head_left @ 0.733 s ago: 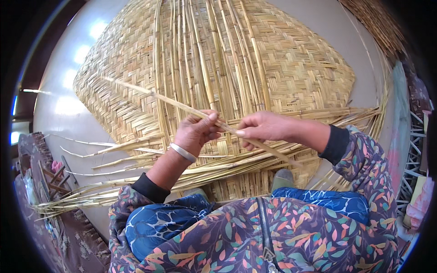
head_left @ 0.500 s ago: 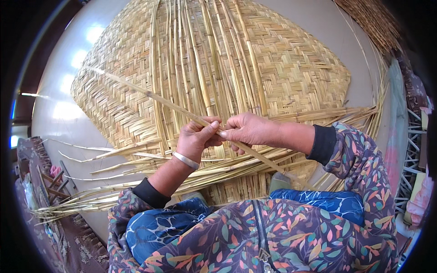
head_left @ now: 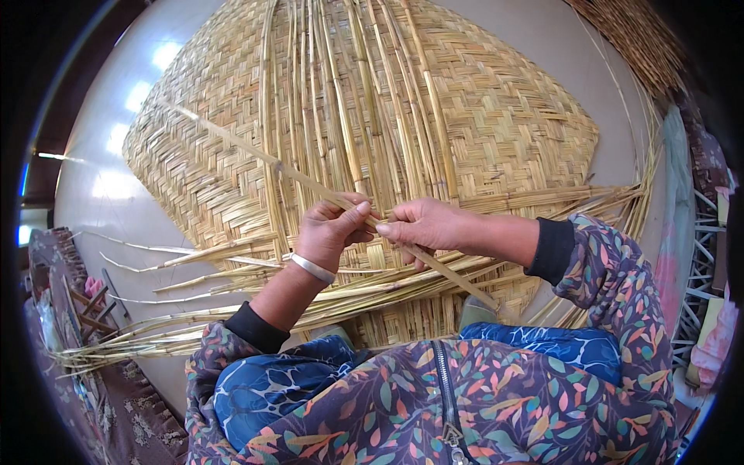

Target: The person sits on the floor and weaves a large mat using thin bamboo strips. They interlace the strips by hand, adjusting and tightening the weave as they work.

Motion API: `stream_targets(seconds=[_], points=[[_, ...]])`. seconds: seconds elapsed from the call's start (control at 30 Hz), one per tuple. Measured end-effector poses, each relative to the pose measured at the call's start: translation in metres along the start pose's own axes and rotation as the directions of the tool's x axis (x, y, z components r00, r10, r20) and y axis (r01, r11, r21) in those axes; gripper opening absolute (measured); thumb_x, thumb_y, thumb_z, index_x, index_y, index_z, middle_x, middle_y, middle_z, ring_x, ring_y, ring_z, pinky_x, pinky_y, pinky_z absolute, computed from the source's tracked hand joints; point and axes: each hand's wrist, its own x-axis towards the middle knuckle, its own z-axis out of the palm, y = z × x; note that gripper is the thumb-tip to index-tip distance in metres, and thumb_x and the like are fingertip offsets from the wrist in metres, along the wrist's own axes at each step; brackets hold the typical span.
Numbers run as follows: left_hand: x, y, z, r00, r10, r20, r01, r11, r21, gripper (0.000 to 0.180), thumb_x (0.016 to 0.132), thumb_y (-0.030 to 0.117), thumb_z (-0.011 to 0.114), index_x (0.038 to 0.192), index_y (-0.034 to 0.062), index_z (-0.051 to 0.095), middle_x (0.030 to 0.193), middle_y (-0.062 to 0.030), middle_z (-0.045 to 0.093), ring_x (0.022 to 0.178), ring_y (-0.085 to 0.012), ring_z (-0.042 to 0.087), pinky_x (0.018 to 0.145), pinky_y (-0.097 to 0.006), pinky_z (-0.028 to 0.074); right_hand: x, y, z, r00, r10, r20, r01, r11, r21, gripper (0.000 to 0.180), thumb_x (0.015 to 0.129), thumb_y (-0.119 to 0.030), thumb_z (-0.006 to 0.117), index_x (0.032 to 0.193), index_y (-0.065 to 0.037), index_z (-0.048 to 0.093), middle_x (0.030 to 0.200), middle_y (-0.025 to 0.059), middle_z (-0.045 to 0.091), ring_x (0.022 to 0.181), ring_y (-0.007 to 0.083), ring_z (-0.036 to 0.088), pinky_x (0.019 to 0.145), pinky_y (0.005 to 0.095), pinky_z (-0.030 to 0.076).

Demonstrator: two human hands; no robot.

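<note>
So both hands are working one long flat reed strip (head_left: 310, 183) right in the middle of the scene. The left hand (head_left: 332, 231) has its fingers curled and the thumb pressed down on the strip, pinching it. The right hand (head_left: 422, 225) sits just beside it, almost touching, fingers pressed together around the same strip a bit further along. There's a silver bangle (head_left: 311, 268) on the left wrist.

The strip itself runs on a diagonal: the far end sticks out up and to the left over the woven part, the near end pokes out past the right hand toward the lower right, ending near the person's lap.

Underneath it all is a big woven straw mat (head_left: 496, 132) lying flat on a pale shiny floor (head_left: 101, 201). The far half is tightly woven in a herringbone kind of pattern; down the middle a bunch of loose upright strands (head_left: 341, 93) run toward the hands, not woven in yet. On the near side, loose strand ends (head_left: 155, 341) fan out to the left across the floor, and more trail off to the right.

The person's wearing a jacket (head_left: 496, 403) with a colourful leaf print and dark cuffs. Another bundle of straw (head_left: 635, 39) sits far right at the edge.
</note>
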Motion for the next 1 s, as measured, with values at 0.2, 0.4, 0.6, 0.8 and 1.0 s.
stream_targets(seconds=[0.2,0.4,0.6,0.8,1.0], points=[[0.002,-0.004,0.007,1.0,0.02,-0.01,-0.021,0.998,-0.058,0.016,0.085,0.011,0.061,0.099,0.0037,0.059,0.082,-0.0077,0.064,0.072,-0.015,0.064,0.061,-0.026,0.055,0.005,0.006,0.0,0.996,-0.08,-0.047,0.079,0.997,-0.011,0.032,0.091,-0.034,0.051,0.079,-0.004,0.054,0.058,0.0045,0.055,0.047,0.0098,0.053,0.044,0.0244,0.048],[0.013,-0.005,-0.028,0.996,0.036,-0.086,-0.052,0.98,-0.19,0.013,0.085,0.012,0.061,0.097,0.0067,0.058,0.085,-0.0076,0.065,0.078,-0.0175,0.065,0.067,-0.028,0.055,-0.008,0.01,-0.002,0.999,-0.018,-0.045,0.013,0.995,-0.095,0.028,0.089,-0.029,0.052,0.074,-0.005,0.053,0.054,0.002,0.053,0.045,0.0083,0.051,0.041,0.0232,0.043],[0.017,-0.017,-0.029,0.986,0.062,-0.154,-0.068,0.997,-0.04,0.013,0.085,0.01,0.061,0.097,0.0061,0.057,0.084,-0.0088,0.065,0.075,-0.0163,0.064,0.064,-0.027,0.055,-0.003,0.021,-0.003,0.999,0.007,-0.051,-0.014,0.99,-0.143,0.029,0.089,-0.03,0.051,0.075,-0.005,0.054,0.055,0.0015,0.053,0.044,0.0078,0.05,0.041,0.0234,0.043],[0.016,-0.025,-0.069,0.941,0.1,-0.322,-0.14,0.985,-0.104,0.013,0.085,0.01,0.061,0.096,0.0051,0.058,0.082,-0.0095,0.066,0.072,-0.0157,0.065,0.058,-0.025,0.055,-0.003,0.044,-0.02,0.994,0.101,0.038,-0.087,0.958,-0.274,0.03,0.091,-0.032,0.05,0.081,-0.004,0.056,0.056,0.0031,0.054,0.047,0.0101,0.053,0.043,0.0251,0.044],[0.012,-0.043,-0.083,0.902,0.068,-0.427,-0.102,0.993,-0.057,0.011,0.085,0.014,0.062,0.093,0.0063,0.06,0.078,-0.0091,0.066,0.065,-0.0175,0.065,0.054,-0.026,0.053,0.01,0.046,-0.026,0.999,0.019,-0.035,-0.037,0.764,-0.644,0.029,0.09,-0.035,0.05,0.086,-0.008,0.061,0.06,0.0054,0.058,0.05,0.0152,0.055,0.05,0.0334,0.046]])
